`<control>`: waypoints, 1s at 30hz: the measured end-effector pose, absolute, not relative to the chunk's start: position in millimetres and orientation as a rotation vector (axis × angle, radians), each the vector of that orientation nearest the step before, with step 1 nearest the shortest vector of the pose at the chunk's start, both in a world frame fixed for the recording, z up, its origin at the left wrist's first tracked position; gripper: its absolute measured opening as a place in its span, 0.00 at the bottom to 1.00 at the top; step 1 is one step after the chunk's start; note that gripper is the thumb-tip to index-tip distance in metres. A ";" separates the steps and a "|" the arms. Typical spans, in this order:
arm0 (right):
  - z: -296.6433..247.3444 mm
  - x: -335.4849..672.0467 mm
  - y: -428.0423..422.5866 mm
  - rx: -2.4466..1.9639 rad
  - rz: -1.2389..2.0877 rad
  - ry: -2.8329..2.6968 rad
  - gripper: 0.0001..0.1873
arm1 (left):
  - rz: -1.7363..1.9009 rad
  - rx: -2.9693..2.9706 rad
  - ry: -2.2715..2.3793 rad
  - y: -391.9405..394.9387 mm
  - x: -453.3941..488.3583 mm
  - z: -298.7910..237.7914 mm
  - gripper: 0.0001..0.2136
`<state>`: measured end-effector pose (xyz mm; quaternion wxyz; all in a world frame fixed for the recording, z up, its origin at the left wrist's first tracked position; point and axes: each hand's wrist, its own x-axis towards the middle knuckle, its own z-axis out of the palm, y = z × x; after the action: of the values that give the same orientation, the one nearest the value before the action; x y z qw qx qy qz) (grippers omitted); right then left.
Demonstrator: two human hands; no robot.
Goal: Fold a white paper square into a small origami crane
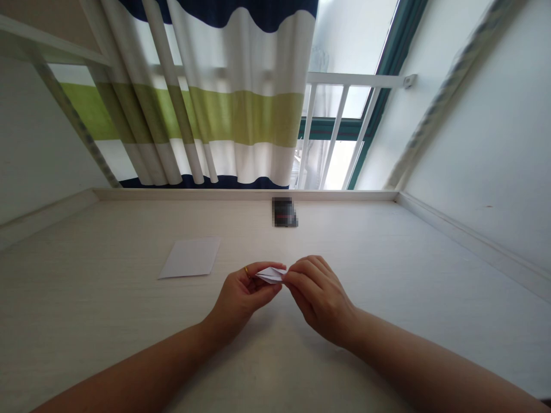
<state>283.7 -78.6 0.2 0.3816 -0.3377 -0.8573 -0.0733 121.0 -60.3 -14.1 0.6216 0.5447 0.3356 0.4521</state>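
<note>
Between my two hands is a small piece of folded white paper [270,276], narrow and pointed at its left end, with creases along its length. My left hand [243,292], wearing a gold ring, holds it between the thumb below and the fingers above. At its right end, my right hand [316,289] pinches the tip with thumb and fingers pressed together. The pinched tip itself is hidden by the fingers. Both hands are just above the pale tabletop [107,321]. A flat sheet of white paper [190,257] lies to the left, apart from my hands.
A dark, blurred-out object [284,212] lies near the table's back edge. Raised white borders [241,195] run along the back and sides. Beyond hang striped curtains [245,115], beside a window with white railing bars [336,132]. A white wall [486,160] stands at the right.
</note>
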 end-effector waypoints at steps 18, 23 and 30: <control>-6.5 280.9 -78.7 -0.936 -0.042 -2.143 0.06 | 0.993 1.338 0.834 -59.7 120.1 -13.8 0.11; -7.5 282.9 -77.7 -0.884 0.003 -2.169 0.06 | 0.992 1.338 0.849 -59.7 118.8 -15.1 0.11; -3.9 282.2 -76.0 -0.869 0.194 -2.082 0.07 | 0.961 1.360 0.864 -59.5 119.9 -15.1 0.10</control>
<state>282.2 -76.0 -3.9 0.4249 -0.3475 -0.8323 0.0775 119.9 -59.5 -15.1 0.5915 0.5847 0.3713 0.4129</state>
